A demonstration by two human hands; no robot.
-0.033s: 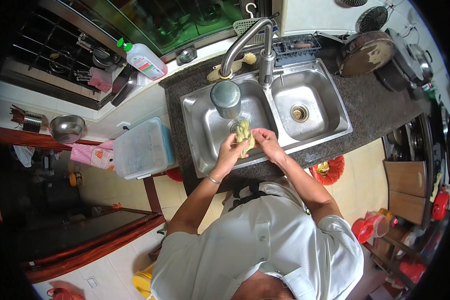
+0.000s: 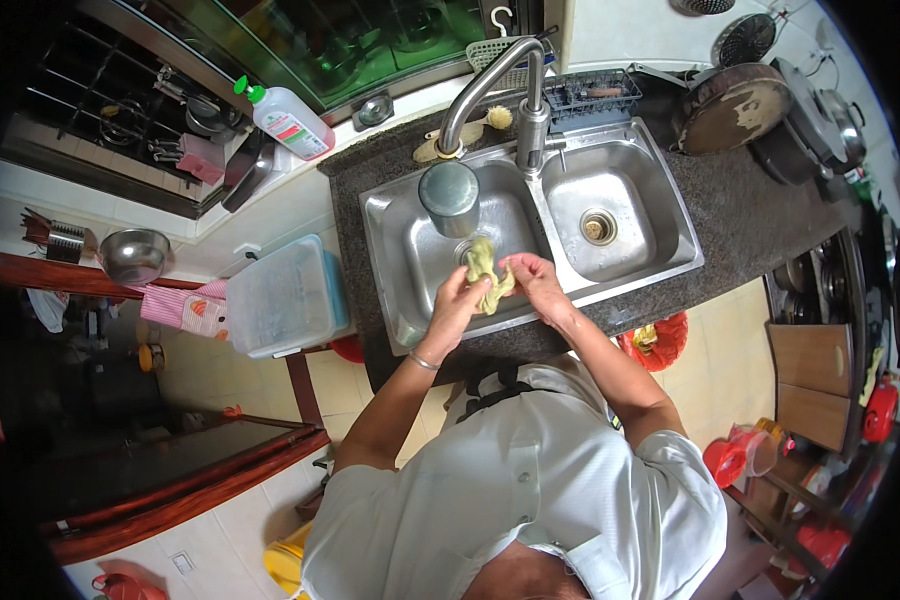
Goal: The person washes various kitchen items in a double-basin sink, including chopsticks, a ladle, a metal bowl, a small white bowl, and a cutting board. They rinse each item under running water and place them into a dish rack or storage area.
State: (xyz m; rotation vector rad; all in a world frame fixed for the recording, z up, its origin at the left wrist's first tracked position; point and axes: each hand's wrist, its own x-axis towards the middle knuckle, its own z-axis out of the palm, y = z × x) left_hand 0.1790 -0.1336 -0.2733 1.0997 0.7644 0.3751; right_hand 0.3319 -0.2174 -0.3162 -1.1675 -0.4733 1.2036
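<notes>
Over the near part of the left sink basin (image 2: 415, 250), my two hands hold a crumpled yellow-green cloth (image 2: 484, 270). My left hand (image 2: 455, 308), with a bracelet at the wrist, has its fingers closed on the left and lower part. The fingertips of my right hand (image 2: 535, 285) pinch its right edge. Just beyond the cloth, under the curved metal faucet (image 2: 464, 95), is a grey-green cylinder (image 2: 450, 195); whether it hangs from the spout or stands in the basin I cannot tell. The cloth partly covers the drain.
To the right is a second basin (image 2: 620, 180). A scrub brush (image 2: 498, 118) and a dark rack (image 2: 592, 95) sit behind the faucet. A soap bottle (image 2: 295, 125) stands on the sill. Pans (image 2: 735, 110) lean at the back right. A lidded plastic bin (image 2: 280, 300) is at left.
The cloth has shifted slightly and changed shape, spreading a little toward my right hand. Both hands stay in nearly the same place.
</notes>
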